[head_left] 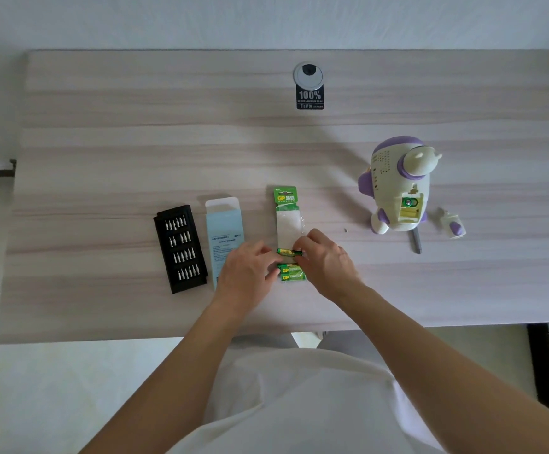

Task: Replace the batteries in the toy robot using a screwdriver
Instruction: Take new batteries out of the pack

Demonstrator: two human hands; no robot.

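- Two hands meet near the front of the surface: the left hand and the right hand pinch a loose battery by its ends, fingers curled.
- The wrapped batteries lie just below it, with the battery card behind.
- The toy robot lies well to the right, compartment open, with its cover and the screwdriver beside it.
- A bit case and a blue box lie to the left.

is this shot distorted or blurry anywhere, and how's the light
Head view: wide-angle stretch slopes the near edge of the table; light is soft and even, with only faint shadows under the left hand and right hand; GP reads on the battery pack, but print on the blue box and the loose battery pinched by the right hand is too soft to read.
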